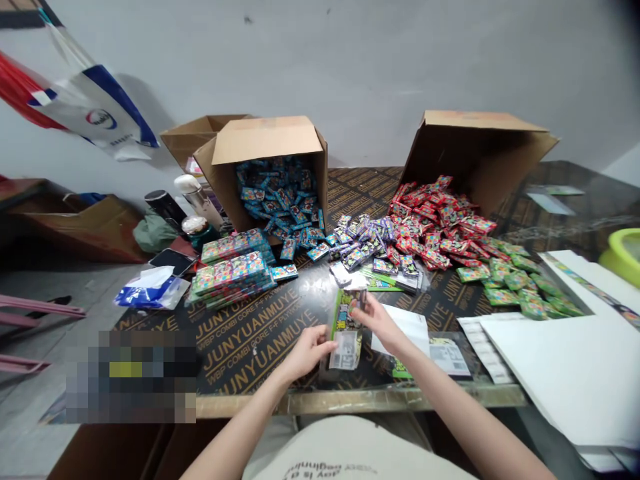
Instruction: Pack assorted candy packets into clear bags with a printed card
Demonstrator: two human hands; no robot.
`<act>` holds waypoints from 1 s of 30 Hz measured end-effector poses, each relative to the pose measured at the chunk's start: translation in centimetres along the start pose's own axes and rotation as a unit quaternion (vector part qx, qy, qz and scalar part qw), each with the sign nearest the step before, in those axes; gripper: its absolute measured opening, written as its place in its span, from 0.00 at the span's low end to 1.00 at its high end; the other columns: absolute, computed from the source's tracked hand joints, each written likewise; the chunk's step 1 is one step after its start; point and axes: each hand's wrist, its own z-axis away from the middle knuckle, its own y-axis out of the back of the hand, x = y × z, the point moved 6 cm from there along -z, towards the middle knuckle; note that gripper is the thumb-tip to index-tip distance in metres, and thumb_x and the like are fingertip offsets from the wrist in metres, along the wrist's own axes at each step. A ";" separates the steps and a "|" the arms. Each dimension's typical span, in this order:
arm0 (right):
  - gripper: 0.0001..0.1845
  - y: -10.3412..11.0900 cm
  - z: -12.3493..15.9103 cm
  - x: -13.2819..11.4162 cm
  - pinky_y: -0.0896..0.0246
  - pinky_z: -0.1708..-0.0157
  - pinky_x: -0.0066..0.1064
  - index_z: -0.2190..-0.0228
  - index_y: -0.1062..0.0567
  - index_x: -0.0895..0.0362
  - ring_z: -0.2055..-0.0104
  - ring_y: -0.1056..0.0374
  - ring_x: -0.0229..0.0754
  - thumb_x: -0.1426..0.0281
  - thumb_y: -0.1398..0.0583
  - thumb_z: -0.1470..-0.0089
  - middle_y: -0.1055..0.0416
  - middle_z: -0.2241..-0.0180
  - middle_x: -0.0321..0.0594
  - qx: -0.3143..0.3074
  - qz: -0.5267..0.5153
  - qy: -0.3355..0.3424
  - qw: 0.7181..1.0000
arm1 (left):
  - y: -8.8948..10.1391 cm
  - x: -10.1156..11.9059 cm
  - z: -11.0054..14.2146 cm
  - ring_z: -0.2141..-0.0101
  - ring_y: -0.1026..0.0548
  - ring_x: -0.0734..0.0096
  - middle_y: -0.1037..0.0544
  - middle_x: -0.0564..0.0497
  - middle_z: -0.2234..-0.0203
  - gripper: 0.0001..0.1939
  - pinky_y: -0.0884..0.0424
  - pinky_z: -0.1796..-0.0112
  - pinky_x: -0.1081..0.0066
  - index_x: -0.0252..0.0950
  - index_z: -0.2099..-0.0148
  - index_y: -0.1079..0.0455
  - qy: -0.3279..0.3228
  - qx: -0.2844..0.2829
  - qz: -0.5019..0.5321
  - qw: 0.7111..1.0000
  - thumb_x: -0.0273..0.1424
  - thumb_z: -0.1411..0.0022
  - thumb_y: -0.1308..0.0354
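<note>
Both hands grip a clear plastic pouch with green printed card [344, 333] over the bench [240, 347]: left hand [311, 350] pinches its lower edge, right hand [374, 319] the top, possibly inserting a small packet. Light, floppy, slippery; hold by edges. Purple packets [357, 243] lie beyond.

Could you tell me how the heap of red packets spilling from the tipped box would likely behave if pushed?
The red packets look small, flat and glossy, so they would probably slide and scatter. Loosely heaped, the top ones seem apt to slip off.
</note>
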 end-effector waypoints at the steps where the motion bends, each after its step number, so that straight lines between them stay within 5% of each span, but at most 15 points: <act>1: 0.21 0.5 -0.2 -0.3 0.36 0.67 0.31 0.62 0.28 0.55 0.67 0.32 0.40 0.58 0.37 0.58 0.27 0.68 0.36 0.056 -0.028 0.010 0.998 | -0.5 0.0 -0.1 0.68 0.26 0.63 0.23 0.48 0.72 0.15 0.31 0.64 0.67 0.32 0.64 0.27 -0.003 -0.014 0.010 1.000 0.34 0.55 0.36; 3: 0.16 1.0 -0.3 -0.6 0.37 0.70 0.30 0.70 0.27 0.56 0.71 0.33 0.39 0.56 0.41 0.55 0.28 0.73 0.36 0.152 -0.084 0.025 0.984 | -1.6 0.7 -0.5 0.64 0.26 0.63 0.23 0.47 0.66 0.20 0.32 0.60 0.66 0.33 0.58 0.28 -0.020 -0.019 0.059 0.998 0.31 0.57 0.35; 5: 0.11 0.4 0.0 -0.8 0.39 0.70 0.28 0.77 0.28 0.57 0.73 0.34 0.38 0.61 0.40 0.56 0.29 0.76 0.35 0.199 -0.116 0.047 0.972 | -1.8 1.8 -1.0 0.62 0.26 0.63 0.23 0.46 0.62 0.22 0.33 0.57 0.66 0.34 0.54 0.30 -0.053 0.062 0.141 0.987 0.32 0.54 0.36; 7: 0.05 -0.8 0.4 -0.8 0.39 0.69 0.28 0.79 0.29 0.57 0.74 0.35 0.37 0.68 0.39 0.59 0.30 0.78 0.33 0.199 -0.125 0.062 0.970 | -1.5 2.5 -1.4 0.62 0.26 0.64 0.22 0.45 0.64 0.18 0.34 0.57 0.67 0.31 0.57 0.28 -0.067 0.167 0.217 0.959 0.36 0.49 0.40; 9: 0.02 -1.8 0.9 -0.7 0.39 0.70 0.30 0.78 0.30 0.56 0.74 0.34 0.38 0.71 0.40 0.61 0.30 0.79 0.33 0.179 -0.135 0.055 0.973 | -1.4 2.7 -1.7 0.65 0.25 0.65 0.21 0.46 0.69 0.14 0.33 0.58 0.67 0.30 0.65 0.25 -0.044 0.210 0.259 0.942 0.36 0.49 0.42; 13: 0.05 -1.8 1.6 -0.9 0.38 0.70 0.33 0.75 0.30 0.55 0.71 0.32 0.42 0.70 0.39 0.60 0.28 0.76 0.35 0.134 -0.106 0.030 0.985 | -0.6 3.5 -1.8 0.68 0.24 0.64 0.21 0.45 0.71 0.10 0.32 0.61 0.65 0.30 0.69 0.25 0.009 0.173 0.248 0.953 0.28 0.58 0.37; 16: 0.06 -0.6 2.3 -2.1 0.38 0.69 0.33 0.72 0.25 0.55 0.69 0.31 0.42 0.68 0.37 0.57 0.26 0.72 0.38 0.118 0.025 0.092 0.988 | 0.6 5.9 -0.4 0.68 0.24 0.63 0.20 0.46 0.70 0.11 0.31 0.61 0.65 0.34 0.66 0.24 -0.064 0.186 0.071 0.978 0.28 0.56 0.36; 19: 0.06 -0.2 3.4 -3.6 0.38 0.61 0.36 0.70 0.22 0.54 0.63 0.31 0.44 0.68 0.38 0.54 0.25 0.67 0.40 0.091 0.155 0.182 0.967 | 0.3 8.5 1.0 0.65 0.24 0.62 0.21 0.46 0.68 0.07 0.32 0.58 0.64 0.38 0.69 0.23 -0.164 0.161 -0.144 0.962 0.32 0.53 0.36; 22: 0.06 -0.6 4.1 -4.5 0.40 0.55 0.38 0.70 0.22 0.52 0.61 0.31 0.45 0.67 0.38 0.53 0.24 0.66 0.39 0.072 0.207 0.200 0.955 | 0.3 9.1 1.2 0.67 0.24 0.62 0.21 0.46 0.70 0.07 0.31 0.61 0.66 0.37 0.70 0.23 -0.165 0.136 -0.190 0.958 0.34 0.52 0.37; 26: 0.08 -1.4 3.7 -4.9 0.36 0.72 0.33 0.71 0.23 0.55 0.73 0.31 0.41 0.65 0.37 0.55 0.25 0.74 0.38 0.057 0.202 0.134 0.968 | 1.0 8.4 0.0 0.74 0.25 0.65 0.22 0.46 0.76 0.10 0.31 0.70 0.70 0.33 0.69 0.24 -0.090 0.111 -0.157 0.977 0.34 0.53 0.37; 30: 0.08 -1.9 3.6 -5.1 0.40 0.78 0.30 0.74 0.24 0.57 0.80 0.34 0.38 0.64 0.38 0.54 0.27 0.78 0.37 0.027 0.214 0.112 0.970 | 0.7 9.1 0.1 0.74 0.26 0.67 0.23 0.47 0.78 0.07 0.32 0.71 0.72 0.32 0.73 0.25 -0.118 0.097 -0.192 0.969 0.32 0.51 0.39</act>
